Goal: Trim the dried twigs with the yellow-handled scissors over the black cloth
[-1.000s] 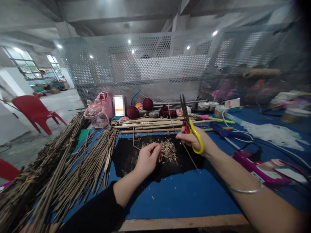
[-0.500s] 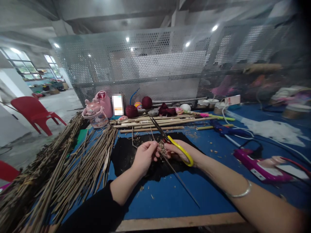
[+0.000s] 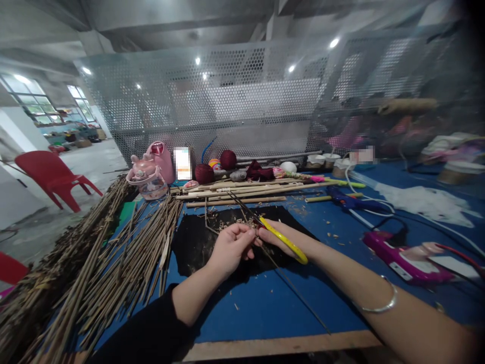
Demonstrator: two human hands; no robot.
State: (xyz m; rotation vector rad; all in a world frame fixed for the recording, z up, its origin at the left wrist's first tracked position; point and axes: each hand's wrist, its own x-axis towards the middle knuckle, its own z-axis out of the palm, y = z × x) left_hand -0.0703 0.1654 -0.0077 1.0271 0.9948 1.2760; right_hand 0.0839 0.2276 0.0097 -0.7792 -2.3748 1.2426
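A thin dry stem (image 3: 299,297) slants from between my hands down toward the table's front edge. My left hand (image 3: 230,250) is closed, thumb and fingers pinching the stem near its upper part. In my right hand (image 3: 279,231) are scissors (image 3: 285,239) with a yellow handle, the loop lying over the back of the hand and the dark blades pointing up and away to the left. The right fingertips meet the left ones at the stem; their exact grip is partly hidden. Beneath both hands lies a black cloth (image 3: 191,253) scattered with plant bits (image 3: 232,216).
Many loose dry stems (image 3: 142,258) cover the table's left side. Behind the cloth are bamboo sticks (image 3: 242,201), dark red yarn balls (image 3: 204,173) and a pink bucket (image 3: 149,188). On the right are a blue glue gun (image 3: 344,199) and a purple power strip (image 3: 405,260).
The stem's lower end has slid down and right. Both hands have shifted slightly lower, the scissors tilting with them. The dry clump at the fingers no longer shows; more bits are visible on the cloth.
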